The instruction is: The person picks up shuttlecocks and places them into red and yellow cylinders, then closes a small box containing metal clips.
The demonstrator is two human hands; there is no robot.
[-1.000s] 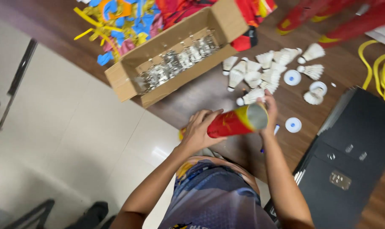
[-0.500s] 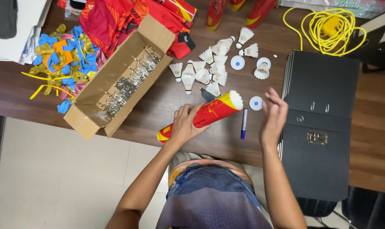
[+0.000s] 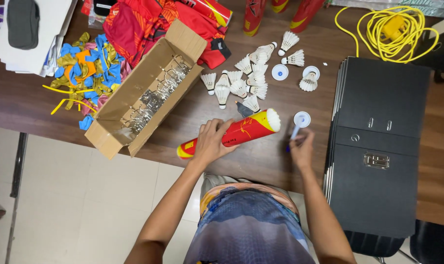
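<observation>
The left hand [image 3: 213,142] has its fingers wrapped around a red and yellow tube [image 3: 230,134]. The tube lies tilted on the brown bench [image 3: 261,161], with its white open end pointing to 2 o'clock. The right hand [image 3: 301,149] has its fingers closed on a pen [image 3: 295,133], just at 3 o'clock from the tube. A small white round cap [image 3: 301,119] lies at the top tip of the pen. At 12 o'clock from the tube is a heap of white shuttlecocks [image 3: 244,83]. At 10 o'clock is an open cardboard box [image 3: 148,93] with shiny metal clips inside. At 3 o'clock from the right hand lies a stack of black folders [image 3: 378,146]. A yellow cord [image 3: 388,29] is coiled at 1 o'clock.
</observation>
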